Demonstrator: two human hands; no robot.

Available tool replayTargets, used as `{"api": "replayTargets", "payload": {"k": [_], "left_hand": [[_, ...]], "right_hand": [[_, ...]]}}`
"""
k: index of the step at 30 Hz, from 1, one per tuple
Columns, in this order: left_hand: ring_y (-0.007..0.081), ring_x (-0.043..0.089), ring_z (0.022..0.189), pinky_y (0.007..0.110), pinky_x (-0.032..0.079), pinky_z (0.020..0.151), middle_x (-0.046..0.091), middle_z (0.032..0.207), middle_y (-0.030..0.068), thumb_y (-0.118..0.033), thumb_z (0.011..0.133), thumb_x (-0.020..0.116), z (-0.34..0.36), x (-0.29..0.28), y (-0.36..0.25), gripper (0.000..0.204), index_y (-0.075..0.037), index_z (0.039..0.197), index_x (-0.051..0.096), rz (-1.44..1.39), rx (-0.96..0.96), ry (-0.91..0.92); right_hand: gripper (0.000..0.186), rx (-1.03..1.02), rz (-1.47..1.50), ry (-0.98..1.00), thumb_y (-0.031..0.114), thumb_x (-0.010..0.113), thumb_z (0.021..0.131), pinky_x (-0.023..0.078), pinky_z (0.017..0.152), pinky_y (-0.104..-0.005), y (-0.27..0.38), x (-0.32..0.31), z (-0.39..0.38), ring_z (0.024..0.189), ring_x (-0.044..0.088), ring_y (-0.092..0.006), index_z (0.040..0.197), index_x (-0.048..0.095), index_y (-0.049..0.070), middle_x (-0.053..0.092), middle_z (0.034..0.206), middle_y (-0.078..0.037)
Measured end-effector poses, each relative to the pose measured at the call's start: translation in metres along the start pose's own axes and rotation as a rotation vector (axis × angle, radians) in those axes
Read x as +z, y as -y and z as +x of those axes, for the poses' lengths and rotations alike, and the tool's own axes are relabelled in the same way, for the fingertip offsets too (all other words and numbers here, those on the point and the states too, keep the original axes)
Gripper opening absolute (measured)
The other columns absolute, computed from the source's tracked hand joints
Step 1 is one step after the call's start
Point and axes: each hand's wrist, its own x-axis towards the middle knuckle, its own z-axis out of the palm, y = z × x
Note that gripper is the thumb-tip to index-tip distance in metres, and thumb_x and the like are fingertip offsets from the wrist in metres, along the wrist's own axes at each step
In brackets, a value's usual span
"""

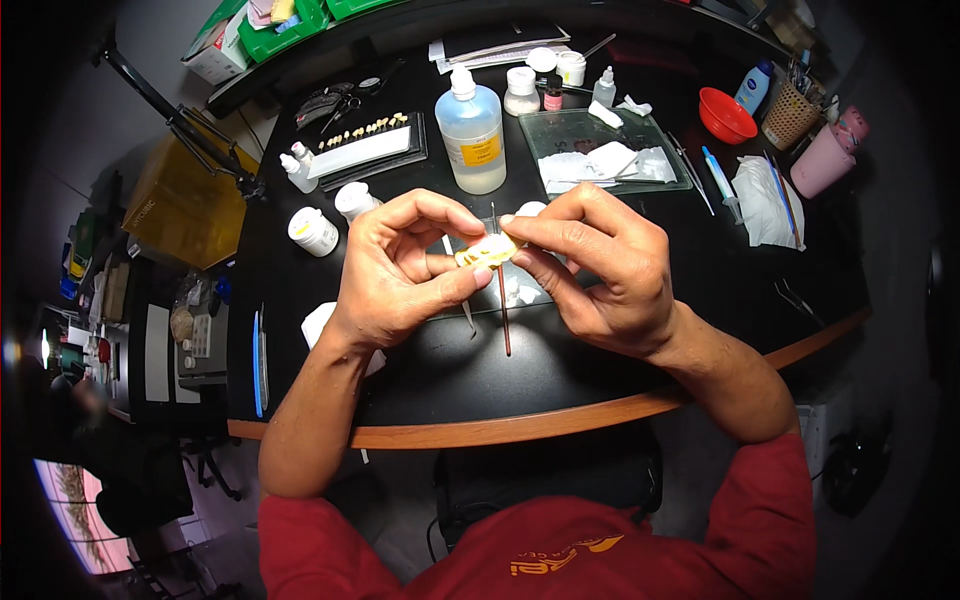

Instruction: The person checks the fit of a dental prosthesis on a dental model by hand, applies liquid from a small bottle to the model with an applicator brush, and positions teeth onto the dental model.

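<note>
Both hands are raised over the front middle of the desk, fingertips meeting at a small yellow-and-white piece (487,251) that looks like a dental model. My left hand (395,265) pinches its left end between thumb and fingers. At its right end, my right hand (610,270) grips it with thumb and forefinger. Bright light washes out its surface, and fingertips cover part of it. Below the hands runs a thin brush (505,315) with a brown handle. Beside that lies a slim pale metal tool (468,318). White scraps (520,293) sit on a plate partly hidden by my hands.
A large clear bottle (471,135) stands beyond my hands. Left are white jars (313,232) and a tooth shade guide (365,140). Right are a glass slab (560,125) with tissues, a red bowl (727,116), a pink tumbler (823,160) and tweezers (798,302).
</note>
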Motion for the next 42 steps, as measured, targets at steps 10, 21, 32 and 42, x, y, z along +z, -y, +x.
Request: {"api": "replayTargets", "payload": {"k": [10,21,32,42], "left_hand": [[0.0199,0.072,0.102,0.030,0.066,0.088,0.070,0.110,0.0148,0.014,0.085,0.076,0.0024,-0.0025,0.0005,0.027,0.008,0.112,0.072,0.011,0.049,0.092],[0.0194,0.072,0.101,0.029,0.066,0.086,0.070,0.110,0.0151,0.014,0.085,0.076,0.0013,-0.0042,0.0002,0.027,0.008,0.111,0.073,0.010,0.049,0.108],[0.0183,0.071,0.101,0.028,0.065,0.085,0.069,0.111,0.0145,0.014,0.086,0.076,0.0011,-0.0025,-0.0029,0.026,0.008,0.111,0.073,0.002,0.034,0.106],[0.0187,0.070,0.103,0.030,0.065,0.087,0.067,0.111,0.0142,0.013,0.084,0.078,0.0028,-0.0056,-0.0040,0.027,0.006,0.110,0.074,0.061,0.085,0.145]], "right_hand": [[0.031,-0.035,0.011,-0.013,-0.005,0.082,0.079,0.054,0.060,-0.0307,0.0007,0.0000,0.0001,0.071,0.067,-0.0199,0.110,0.077,0.001,0.067,0.085,-0.009],[0.032,-0.038,0.023,-0.015,-0.005,0.082,0.079,0.054,0.059,-0.0305,0.0013,0.0005,0.0002,0.071,0.066,-0.0192,0.111,0.077,0.000,0.066,0.084,-0.009],[0.032,-0.034,0.015,-0.010,-0.006,0.082,0.079,0.054,0.060,-0.0304,0.0050,-0.0017,0.0004,0.071,0.066,-0.0194,0.110,0.077,0.000,0.066,0.084,-0.009],[0.036,0.046,0.005,-0.040,0.000,0.086,0.077,0.055,0.064,-0.0310,0.0098,-0.0048,0.0036,0.078,0.066,-0.0203,0.112,0.076,0.000,0.065,0.096,-0.012]]}}
